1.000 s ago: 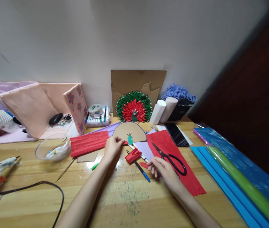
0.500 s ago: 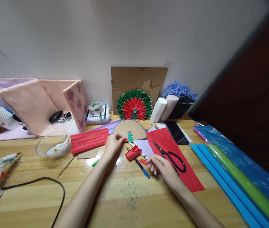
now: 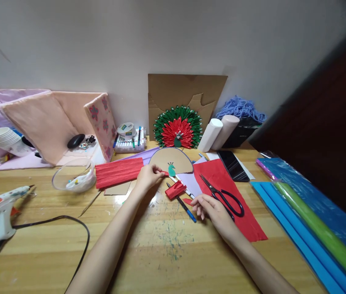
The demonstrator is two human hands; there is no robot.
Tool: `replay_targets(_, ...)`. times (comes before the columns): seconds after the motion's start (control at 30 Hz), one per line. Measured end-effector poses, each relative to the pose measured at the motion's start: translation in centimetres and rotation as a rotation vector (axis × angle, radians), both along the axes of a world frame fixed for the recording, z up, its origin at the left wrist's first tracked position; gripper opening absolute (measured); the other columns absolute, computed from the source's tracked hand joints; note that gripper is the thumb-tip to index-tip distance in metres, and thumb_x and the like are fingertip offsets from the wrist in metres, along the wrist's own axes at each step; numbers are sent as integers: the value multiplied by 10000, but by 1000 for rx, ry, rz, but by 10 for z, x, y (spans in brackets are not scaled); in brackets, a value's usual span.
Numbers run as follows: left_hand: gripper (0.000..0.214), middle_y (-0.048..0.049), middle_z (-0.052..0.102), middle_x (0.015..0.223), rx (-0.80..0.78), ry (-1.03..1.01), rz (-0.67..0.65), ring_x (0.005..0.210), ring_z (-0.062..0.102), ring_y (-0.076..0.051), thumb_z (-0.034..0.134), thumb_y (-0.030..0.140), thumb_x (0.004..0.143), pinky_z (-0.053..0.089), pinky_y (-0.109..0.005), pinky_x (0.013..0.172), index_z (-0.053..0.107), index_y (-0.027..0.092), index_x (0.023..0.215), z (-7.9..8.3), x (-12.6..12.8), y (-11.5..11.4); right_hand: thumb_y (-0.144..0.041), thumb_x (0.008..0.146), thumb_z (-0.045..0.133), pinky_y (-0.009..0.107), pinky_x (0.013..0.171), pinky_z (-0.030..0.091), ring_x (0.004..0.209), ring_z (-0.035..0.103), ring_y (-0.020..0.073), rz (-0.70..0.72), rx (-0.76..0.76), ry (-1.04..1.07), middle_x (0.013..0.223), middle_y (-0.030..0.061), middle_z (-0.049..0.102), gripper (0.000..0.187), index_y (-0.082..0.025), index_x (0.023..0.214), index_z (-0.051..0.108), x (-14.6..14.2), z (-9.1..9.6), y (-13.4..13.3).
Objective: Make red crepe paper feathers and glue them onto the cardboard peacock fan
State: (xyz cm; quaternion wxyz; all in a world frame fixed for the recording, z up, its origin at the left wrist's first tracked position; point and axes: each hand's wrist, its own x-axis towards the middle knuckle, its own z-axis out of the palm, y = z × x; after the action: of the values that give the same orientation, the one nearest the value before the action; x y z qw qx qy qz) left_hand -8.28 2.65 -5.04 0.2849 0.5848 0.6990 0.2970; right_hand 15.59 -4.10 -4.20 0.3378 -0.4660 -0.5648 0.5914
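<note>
My left hand [image 3: 148,178] is closed in a pinch on a small red crepe paper piece [image 3: 165,174], right at the lower edge of the cardboard semicircle [image 3: 170,157]. A green paper peacock [image 3: 171,169] rests on that semicircle. My right hand [image 3: 209,207] pinches the end of a pointed red paper piece [image 3: 188,201], just left of the scissors [image 3: 222,196]. The scissors lie on a red crepe sheet [image 3: 240,212]. Between my hands, a folded red paper bundle [image 3: 175,190] sits across a blue-capped marker [image 3: 189,212].
A glue gun [image 3: 4,208] with a looping black cord lies at left, near a clear bowl [image 3: 59,177]. Pleated red crepe paper [image 3: 118,172] is left of the semicircle. Behind stands a red-green peacock [image 3: 178,128] against cardboard [image 3: 188,87]. Blue rolls [image 3: 295,228] fill the right side.
The whole view has shifted, so the things appear a little higher and farther right. Both hands keep nearly the same place and hold on the red paper pieces.
</note>
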Motion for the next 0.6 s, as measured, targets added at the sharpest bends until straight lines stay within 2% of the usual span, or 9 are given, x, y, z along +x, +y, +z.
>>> replay_targets(0.1, 262, -37, 669, 717, 17, 39, 25, 632, 578, -148, 675, 414, 655, 334, -230, 513, 643, 172, 750, 1, 6, -3, -551, 783, 511, 237, 486, 377, 520, 501, 111, 7, 8, -11, 619, 24, 578, 422, -145, 759, 624, 0, -2, 0)
replay_targets(0.6, 163, -28, 648, 744, 65, 101, 96, 676, 567, -147, 598, 336, 742, 301, -234, 524, 589, 179, 703, -5, 19, -7, -563, 767, 526, 235, 486, 377, 519, 493, 106, 3, -17, -4, 617, 21, 572, 431, -143, 746, 625, 0, 1, 0)
